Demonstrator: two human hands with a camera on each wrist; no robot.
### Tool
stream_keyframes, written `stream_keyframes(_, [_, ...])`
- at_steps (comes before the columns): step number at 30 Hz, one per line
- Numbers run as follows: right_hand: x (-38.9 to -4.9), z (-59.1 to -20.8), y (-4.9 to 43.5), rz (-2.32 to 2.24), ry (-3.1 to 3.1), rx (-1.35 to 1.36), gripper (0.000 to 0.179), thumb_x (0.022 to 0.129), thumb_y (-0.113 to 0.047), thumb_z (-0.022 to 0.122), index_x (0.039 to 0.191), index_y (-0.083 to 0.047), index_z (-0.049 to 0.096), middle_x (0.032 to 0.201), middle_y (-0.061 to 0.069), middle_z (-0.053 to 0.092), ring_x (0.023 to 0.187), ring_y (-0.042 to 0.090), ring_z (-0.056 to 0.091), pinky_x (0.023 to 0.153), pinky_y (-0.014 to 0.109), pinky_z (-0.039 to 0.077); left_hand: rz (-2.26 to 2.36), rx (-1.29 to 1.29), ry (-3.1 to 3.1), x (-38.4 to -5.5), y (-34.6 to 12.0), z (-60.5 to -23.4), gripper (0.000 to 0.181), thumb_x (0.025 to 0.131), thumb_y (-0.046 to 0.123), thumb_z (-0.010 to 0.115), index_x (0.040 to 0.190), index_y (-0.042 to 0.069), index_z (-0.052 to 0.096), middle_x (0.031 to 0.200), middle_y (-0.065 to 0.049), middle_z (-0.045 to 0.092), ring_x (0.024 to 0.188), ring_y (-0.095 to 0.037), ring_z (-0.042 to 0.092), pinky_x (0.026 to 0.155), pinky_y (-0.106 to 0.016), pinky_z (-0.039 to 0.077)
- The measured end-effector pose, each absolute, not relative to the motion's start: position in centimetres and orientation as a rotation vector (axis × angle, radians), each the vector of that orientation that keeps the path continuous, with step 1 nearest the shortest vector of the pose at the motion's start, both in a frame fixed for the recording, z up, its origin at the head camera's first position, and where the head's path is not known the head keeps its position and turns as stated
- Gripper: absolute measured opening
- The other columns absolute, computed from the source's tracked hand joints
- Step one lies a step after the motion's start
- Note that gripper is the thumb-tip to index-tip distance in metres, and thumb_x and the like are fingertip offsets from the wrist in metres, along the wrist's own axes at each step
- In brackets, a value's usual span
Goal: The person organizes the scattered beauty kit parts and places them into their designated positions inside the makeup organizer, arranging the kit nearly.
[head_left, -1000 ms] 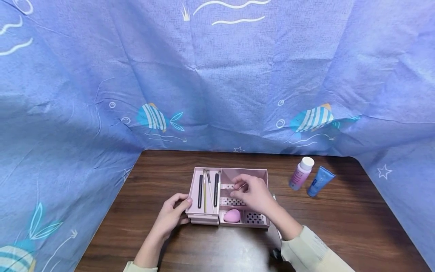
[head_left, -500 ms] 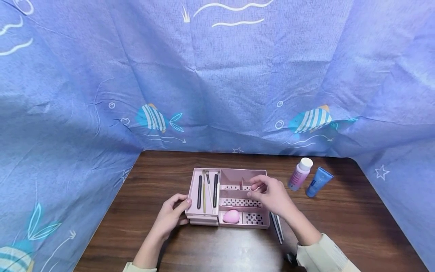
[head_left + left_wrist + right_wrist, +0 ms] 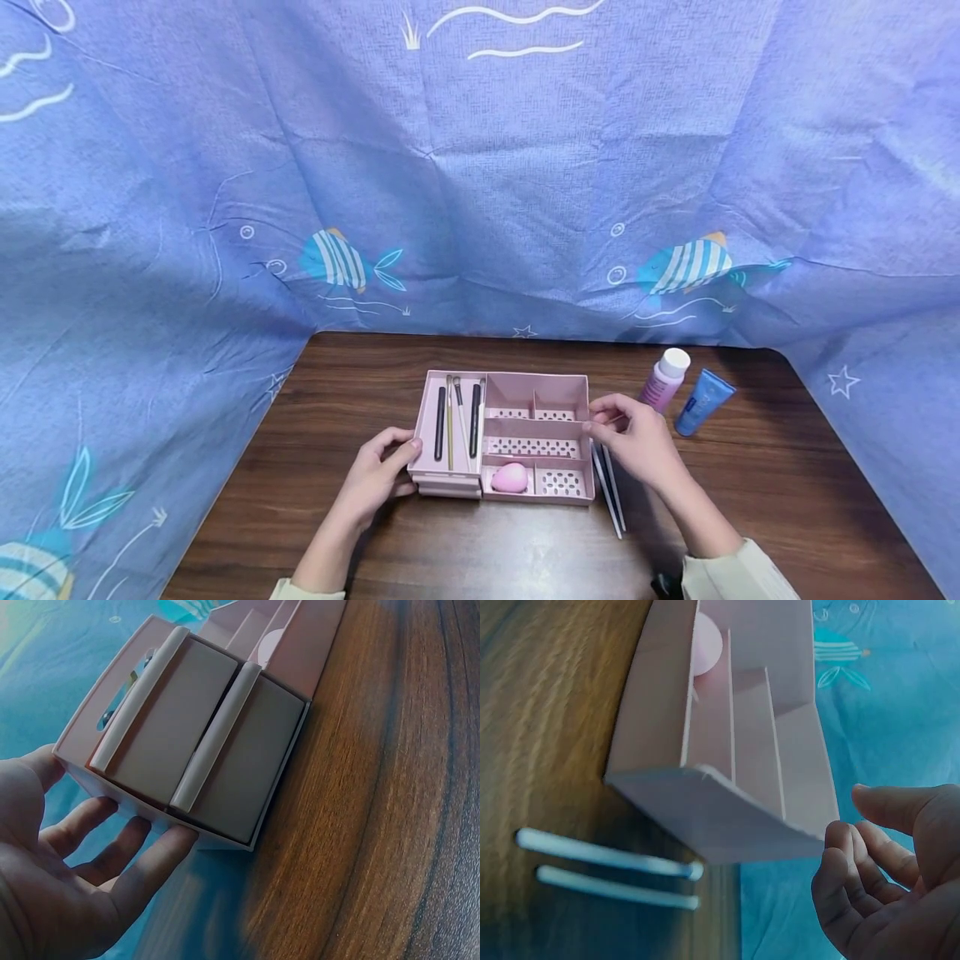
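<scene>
A pink makeup organizer (image 3: 534, 423) stands in front of me, with drawers on its left part and several compartments on its right. My left hand (image 3: 381, 467) holds its left side, thumb over the top rim; in the left wrist view the fingers (image 3: 161, 859) lie against the side wall by the two drawer fronts (image 3: 247, 750). My right hand (image 3: 633, 437) is at the right wall, fingers loosely bent and holding nothing. Makeup brushes (image 3: 461, 417) and dark sticks (image 3: 439, 423) lie in the top tray. A pink makeup sponge (image 3: 510, 477) sits in a front compartment.
Two slim pale sticks (image 3: 609, 492) lie on the wooden table (image 3: 360, 367) right of the organizer. A pink bottle with a white cap (image 3: 663, 379) and a blue tube (image 3: 703, 404) stand at the back right. A blue fish-print cloth (image 3: 480, 208) hangs behind.
My right hand has moved right, from over the compartments to the organizer's right edge, uncovering the compartments and the slim sticks. The left hand has stayed at the left side.
</scene>
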State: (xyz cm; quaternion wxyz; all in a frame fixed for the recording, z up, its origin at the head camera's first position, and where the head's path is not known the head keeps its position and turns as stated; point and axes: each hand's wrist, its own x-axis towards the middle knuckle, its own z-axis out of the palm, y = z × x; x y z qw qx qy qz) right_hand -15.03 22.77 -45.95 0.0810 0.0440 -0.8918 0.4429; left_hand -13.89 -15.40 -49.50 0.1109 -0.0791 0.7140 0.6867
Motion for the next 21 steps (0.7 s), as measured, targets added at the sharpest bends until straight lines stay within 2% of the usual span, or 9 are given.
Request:
stream_keyframes(14, [-14.7, -48.8, 24.5, 1.223, -2.763, -0.024, 0.023, 0.084, -0.009, 0.081, 0.105, -0.002, 0.073, 0.083, 0.002, 0.071, 0.070, 0.010, 0.065, 0.065, 0.021, 0.053, 2.008, -0.241, 2.104, -14.0, -15.5, -49.6, 0.035, 0.099, 0.024, 0.069, 0.124, -0.001, 0.063, 0.107, -0.013, 0.065, 0.086, -0.022, 0.069, 0.072, -0.046, 0.064])
stream_keyframes(21, [-14.8, -50.3, 25.2, 1.165, -2.860, -0.088, 0.026, 0.083, -0.012, 0.083, 0.105, -0.003, 0.072, 0.081, -0.001, 0.071, 0.074, 0.011, 0.067, 0.070, 0.028, 0.054, 2.014, -0.242, 2.094, -14.1, -15.5, -49.7, 0.035, 0.099, 0.024, 0.069, 0.123, -0.001, 0.063, 0.104, -0.011, 0.065, 0.084, -0.021, 0.069, 0.070, -0.045, 0.064])
